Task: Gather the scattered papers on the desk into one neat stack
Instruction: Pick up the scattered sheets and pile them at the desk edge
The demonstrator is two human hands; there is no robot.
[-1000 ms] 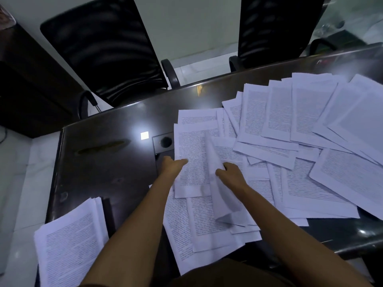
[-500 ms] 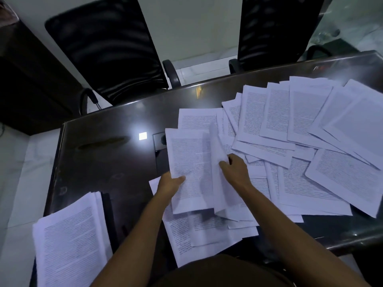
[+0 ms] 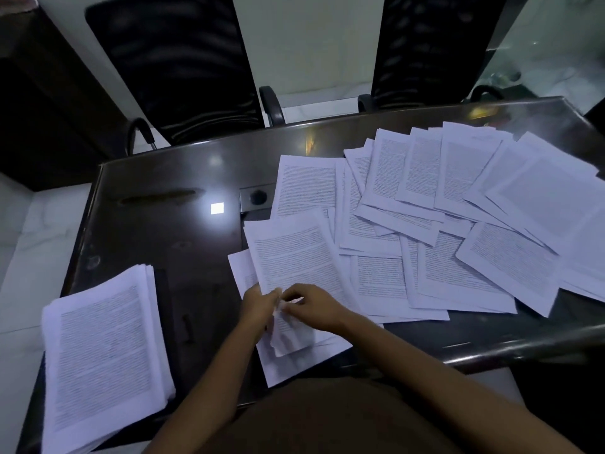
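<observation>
The fingertips [image 3: 275, 293] of the left hand [image 3: 258, 306] and the right hand [image 3: 316, 306] blur together where they pinch the lower edge of the white printed sheets [image 3: 294, 257]; how many sheets they pinch, I cannot tell. Below the fingers a curled white page [image 3: 288, 337] is smeared. The print is too small to read. Far right of the fingers the scattered white papers [image 3: 537, 204] are cut by the edge.

Both hands meet on one printed sheet [image 3: 294, 257] near the front edge of the desk [image 3: 163, 231].
The left hand [image 3: 260, 304] and right hand [image 3: 314, 308] pinch the sheet's near edge, fingers curled. A thick stack [image 3: 104, 352] overhangs the near left corner. Scattered papers [image 3: 458, 208] overlap across the right half, reaching toward the far edge, where two black chairs [image 3: 183, 67] stand.
</observation>
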